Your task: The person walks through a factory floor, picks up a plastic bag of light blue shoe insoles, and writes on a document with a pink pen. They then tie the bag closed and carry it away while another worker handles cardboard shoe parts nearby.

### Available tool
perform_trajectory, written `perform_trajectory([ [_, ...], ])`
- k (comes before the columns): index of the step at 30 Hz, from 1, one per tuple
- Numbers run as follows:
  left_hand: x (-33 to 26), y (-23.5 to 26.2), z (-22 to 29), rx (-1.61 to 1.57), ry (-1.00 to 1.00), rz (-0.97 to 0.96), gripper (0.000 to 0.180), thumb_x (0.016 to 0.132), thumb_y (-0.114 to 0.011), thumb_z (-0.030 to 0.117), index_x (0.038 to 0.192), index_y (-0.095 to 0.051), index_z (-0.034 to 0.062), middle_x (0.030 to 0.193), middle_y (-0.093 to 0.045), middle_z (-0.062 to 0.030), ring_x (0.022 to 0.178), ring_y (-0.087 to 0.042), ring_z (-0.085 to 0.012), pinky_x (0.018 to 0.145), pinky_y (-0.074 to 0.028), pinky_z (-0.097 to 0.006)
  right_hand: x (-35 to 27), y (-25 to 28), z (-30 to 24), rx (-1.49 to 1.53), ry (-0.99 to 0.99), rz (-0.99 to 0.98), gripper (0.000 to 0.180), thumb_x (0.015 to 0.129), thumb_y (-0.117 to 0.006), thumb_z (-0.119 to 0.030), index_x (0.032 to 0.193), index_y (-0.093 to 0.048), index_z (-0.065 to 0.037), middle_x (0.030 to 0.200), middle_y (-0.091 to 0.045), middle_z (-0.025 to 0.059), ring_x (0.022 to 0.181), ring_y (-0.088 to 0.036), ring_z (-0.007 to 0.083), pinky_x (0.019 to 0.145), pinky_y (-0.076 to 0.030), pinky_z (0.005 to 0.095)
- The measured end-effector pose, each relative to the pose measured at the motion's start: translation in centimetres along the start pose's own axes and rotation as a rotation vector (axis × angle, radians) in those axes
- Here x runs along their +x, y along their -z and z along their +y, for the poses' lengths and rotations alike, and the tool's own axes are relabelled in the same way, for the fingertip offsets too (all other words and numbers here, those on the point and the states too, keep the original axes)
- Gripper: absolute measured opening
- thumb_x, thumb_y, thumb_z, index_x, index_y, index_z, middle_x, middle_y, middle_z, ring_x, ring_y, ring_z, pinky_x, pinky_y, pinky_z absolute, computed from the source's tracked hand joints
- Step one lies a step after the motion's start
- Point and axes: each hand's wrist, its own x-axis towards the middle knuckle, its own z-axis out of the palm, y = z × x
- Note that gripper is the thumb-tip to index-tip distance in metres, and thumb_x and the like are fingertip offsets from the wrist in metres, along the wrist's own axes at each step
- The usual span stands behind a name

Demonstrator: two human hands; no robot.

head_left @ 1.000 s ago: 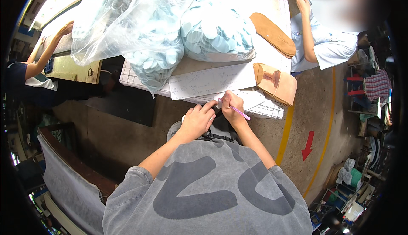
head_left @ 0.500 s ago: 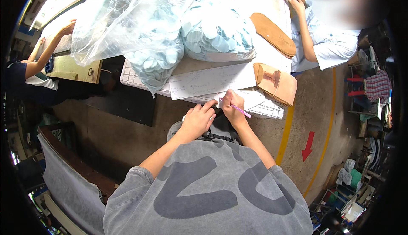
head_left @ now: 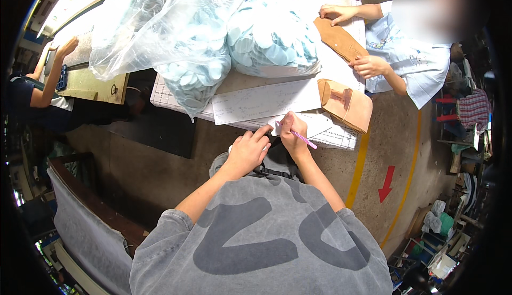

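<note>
My right hand (head_left: pixel 293 135) grips a pink-and-white pen (head_left: pixel 305 140) with its point down on a small white slip (head_left: pixel 275 124) at the table's near edge. Beside it, my left hand (head_left: pixel 248 148) rests with bent fingers, its fingertips closed on the slip's left side; a bit of white shows under that hand. Just beyond both hands lies a large white sheet (head_left: pixel 266 102) with handwriting. To its right sits a banded stack of tan leather-like pieces (head_left: pixel 349 106) with a brown patch on top.
Clear plastic bags (head_left: pixel 274 42) full of pale blue flat pieces fill the table's middle. At the right a co-worker's hands (head_left: pixel 368 67) hold a brown sole-shaped piece (head_left: pixel 341 42). Another person's arm (head_left: pixel 53 71) is at the far left. A grey-covered bench (head_left: pixel 88 231) stands lower left.
The co-worker at the right has brought both hands from the far stack to the nearer brown sole piece. The left person's hand has shifted left and down. My hands stay nearly in place.
</note>
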Motion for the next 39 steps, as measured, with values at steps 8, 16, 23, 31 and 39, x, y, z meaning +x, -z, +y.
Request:
perform_trajectory([
  [8,-0.1,0.0,0.0,0.010,0.007,-0.002,0.014,0.094,-0.075,0.020,0.099,-0.067,0.0102,0.143,-0.062,0.0036,0.087,-0.066,-0.0256,0.077,-0.060,-0.041,0.0,-0.1,0.1,-0.027,-0.001,0.001,0.043,0.116,-0.046,-0.020,0.077,-0.052,-0.002,0.064,-0.055,0.0195,0.058,-0.061,0.0421,0.056,-0.048,0.0482],
  [16,-0.1,0.2,0.0,0.003,0.008,-0.017,0.014,0.094,-0.075,0.020,0.100,-0.067,0.0103,0.143,-0.062,0.0030,0.087,-0.066,-0.0256,0.076,-0.060,-0.041,-0.2,-0.1,0.0,-0.131,-0.042,0.019,0.054,0.119,-0.039,-0.024,0.074,-0.057,0.001,0.064,-0.060,0.0157,0.057,-0.064,0.0342,0.059,-0.051,0.0426],
  [23,0.0,0.1,-0.2,0.026,-0.014,0.013,0.015,0.093,-0.076,0.020,0.100,-0.067,0.0106,0.143,-0.062,0.0029,0.088,-0.067,-0.0248,0.076,-0.060,-0.040,0.0,0.8,0.0,-0.016,-0.080,0.101,0.047,0.117,-0.043,-0.018,0.075,-0.057,0.000,0.063,-0.061,0.0157,0.057,-0.065,0.0344,0.057,-0.051,0.0430],
  [31,0.3,0.0,-0.2,0.002,-0.011,0.022,0.015,0.093,-0.076,0.020,0.100,-0.067,0.0108,0.140,-0.063,0.0030,0.087,-0.067,-0.0246,0.075,-0.060,-0.041,0.1,0.9,-0.1,-0.052,-0.052,0.024,0.052,0.118,-0.040,-0.020,0.073,-0.057,0.000,0.061,-0.059,0.0139,0.055,-0.063,0.0303,0.057,-0.050,0.0402],
  [39,0.5,0.1,-0.2,0.001,-0.008,0.013,0.014,0.093,-0.076,0.020,0.101,-0.067,0.0105,0.138,-0.064,0.0033,0.088,-0.067,-0.0245,0.076,-0.060,-0.040,0.1,0.8,0.1,-0.080,-0.062,0.054,0.053,0.119,-0.039,-0.022,0.074,-0.057,-0.001,0.062,-0.060,0.0144,0.056,-0.063,0.0322,0.057,-0.050,0.0420],
])
